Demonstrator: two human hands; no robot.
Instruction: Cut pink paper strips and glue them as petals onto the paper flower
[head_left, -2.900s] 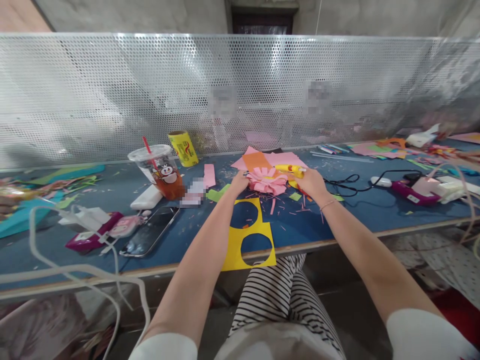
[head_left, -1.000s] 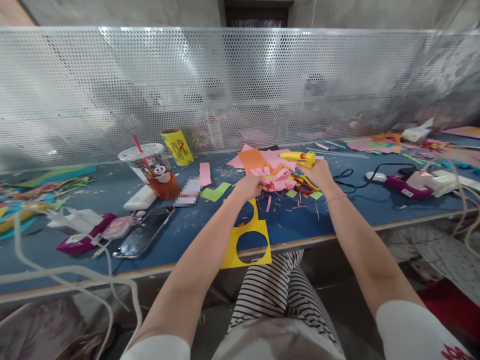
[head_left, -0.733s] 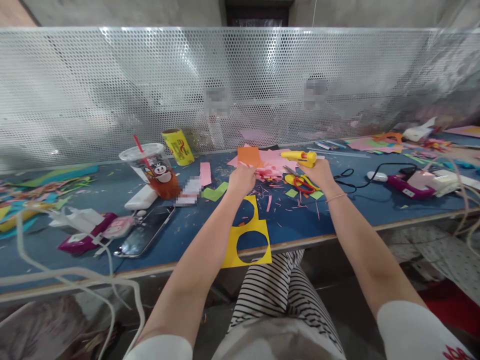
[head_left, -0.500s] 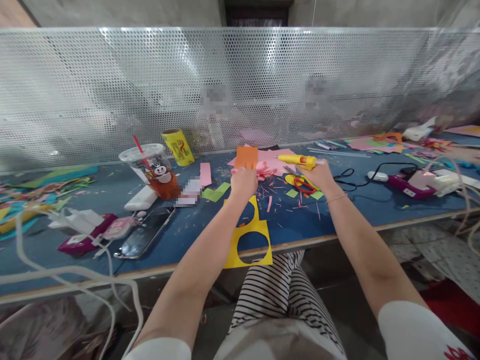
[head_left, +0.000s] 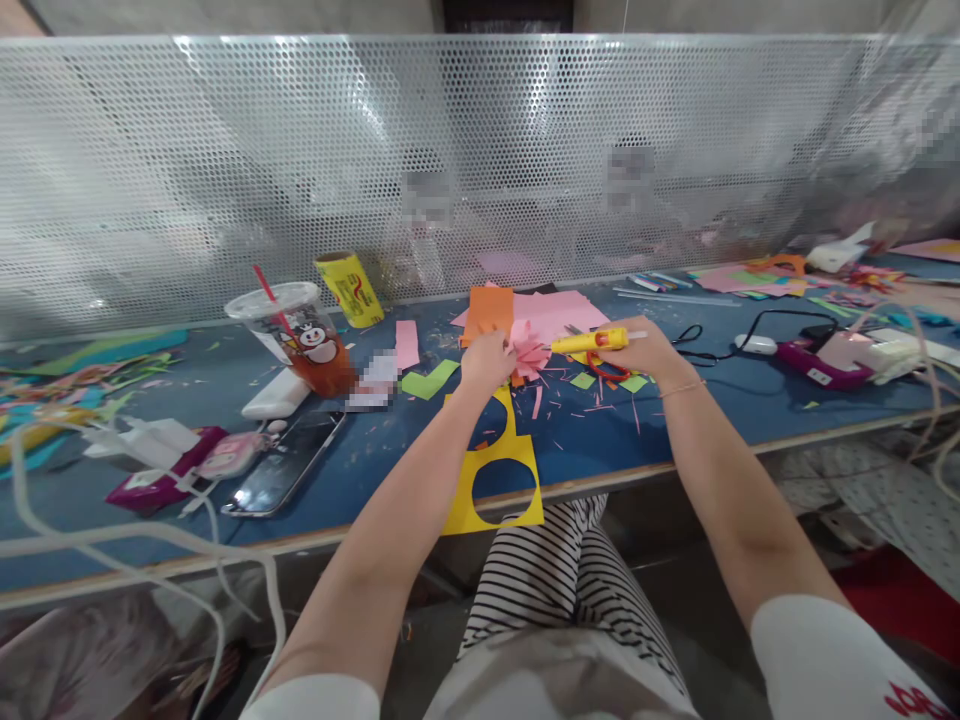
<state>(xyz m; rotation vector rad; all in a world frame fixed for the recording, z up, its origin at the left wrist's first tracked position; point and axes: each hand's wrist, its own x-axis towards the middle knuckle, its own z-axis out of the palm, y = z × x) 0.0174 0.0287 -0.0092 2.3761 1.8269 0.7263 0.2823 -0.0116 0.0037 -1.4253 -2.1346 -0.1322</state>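
My left hand (head_left: 486, 362) is closed on a pink paper flower (head_left: 529, 352) with fringed petals, held just above the blue table. Wrapped round a yellow glue gun (head_left: 592, 341), my right hand (head_left: 643, 346) points its nozzle left, at the flower's right side. Behind my left hand lies an orange paper piece (head_left: 490, 308), next to pink sheets (head_left: 561, 312). Yellow paper with round holes (head_left: 489, 501) hangs partly over the table's front edge. Scissors with red and yellow handles (head_left: 606, 368) lie under the glue gun.
A drink cup with a red straw (head_left: 319, 350), a yellow can (head_left: 351, 290) and a phone (head_left: 287, 464) stand or lie at left. White cables (head_left: 135, 540) cross the left front. A perforated screen (head_left: 300, 160) runs behind the table (head_left: 585, 450). A purple device (head_left: 825, 368) sits at right.
The glue gun has moved slightly left and down, its nozzle now close to the pink flower. The flower has turned and shows more of its petals. The view has shifted slightly.
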